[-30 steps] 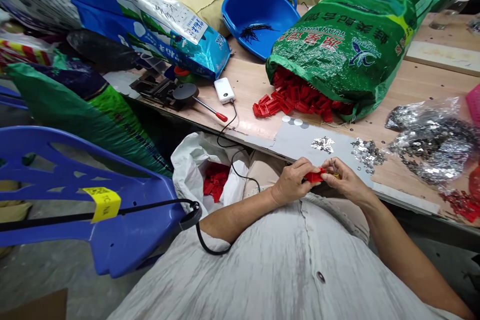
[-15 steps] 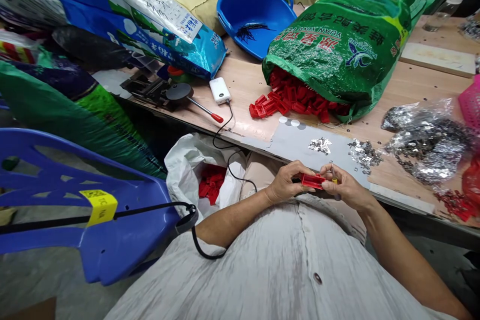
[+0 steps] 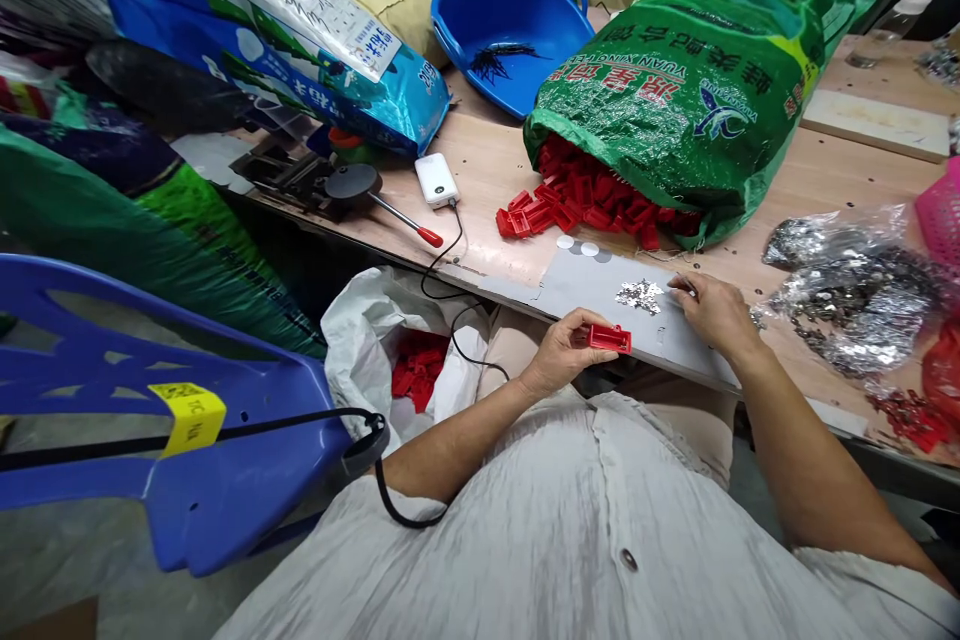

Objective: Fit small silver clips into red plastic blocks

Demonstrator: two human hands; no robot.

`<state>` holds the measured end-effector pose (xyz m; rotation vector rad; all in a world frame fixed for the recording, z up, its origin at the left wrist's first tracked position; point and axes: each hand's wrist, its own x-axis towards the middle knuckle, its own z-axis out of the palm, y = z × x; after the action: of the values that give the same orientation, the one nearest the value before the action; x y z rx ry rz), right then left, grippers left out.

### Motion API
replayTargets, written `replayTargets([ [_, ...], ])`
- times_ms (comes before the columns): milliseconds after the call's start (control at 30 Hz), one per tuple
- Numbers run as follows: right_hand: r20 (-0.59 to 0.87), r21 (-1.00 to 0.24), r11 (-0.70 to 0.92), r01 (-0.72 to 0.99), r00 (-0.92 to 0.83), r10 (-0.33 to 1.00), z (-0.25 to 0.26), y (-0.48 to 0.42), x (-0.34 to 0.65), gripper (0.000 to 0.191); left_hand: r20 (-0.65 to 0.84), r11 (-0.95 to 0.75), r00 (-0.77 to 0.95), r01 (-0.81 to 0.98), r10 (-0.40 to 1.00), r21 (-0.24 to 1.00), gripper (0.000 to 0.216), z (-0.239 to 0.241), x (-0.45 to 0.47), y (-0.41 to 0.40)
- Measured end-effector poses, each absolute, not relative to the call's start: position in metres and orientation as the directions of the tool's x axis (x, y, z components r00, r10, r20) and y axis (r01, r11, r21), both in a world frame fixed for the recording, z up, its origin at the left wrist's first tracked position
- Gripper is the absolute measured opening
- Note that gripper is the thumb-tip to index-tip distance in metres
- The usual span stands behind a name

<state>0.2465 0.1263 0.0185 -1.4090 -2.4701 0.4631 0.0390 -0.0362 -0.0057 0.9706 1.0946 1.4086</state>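
My left hand is closed on a small red plastic part, held at the table's near edge. My right hand rests on the grey sheet, fingers curled, fingertips next to a small heap of silver metal bits. Whether those fingers pinch a piece is hidden. More red plastic parts spill from the mouth of a green woven sack lying on the wooden table.
A white bag with red parts sits by my lap. A blue basin, a blue sack, a white power bank and a black hand tool lie further back. Clear bags of metal pieces sit right. A blue plastic chair stands left.
My right hand left the red part and moved up and right onto the grey sheet by the silver bits. My left hand kept the red part, staying near the table edge.
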Motion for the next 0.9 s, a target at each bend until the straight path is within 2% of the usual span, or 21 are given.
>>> replayTargets([
  [367,0.011,-0.407,0.547,0.731,-0.596,0.803,0.015,0.129,0.233,0.019,0.047,-0.059,-0.093,-0.133,0.995,0.989,0.037,-0.004,0.037,-0.036],
  [633,-0.033,-0.361,0.569,0.739,-0.620,0.784,0.012,0.121,0.231,0.016,-0.020,0.000,-0.100,-0.203,0.995,0.979,0.039,-0.003,0.038,-0.038],
  [900,-0.017,-0.345,0.612,0.712,-0.656,0.754,0.009,0.117,0.225,0.013,-0.062,0.036,-0.093,-0.259,0.994,0.965,0.040,0.000,0.044,-0.037],
])
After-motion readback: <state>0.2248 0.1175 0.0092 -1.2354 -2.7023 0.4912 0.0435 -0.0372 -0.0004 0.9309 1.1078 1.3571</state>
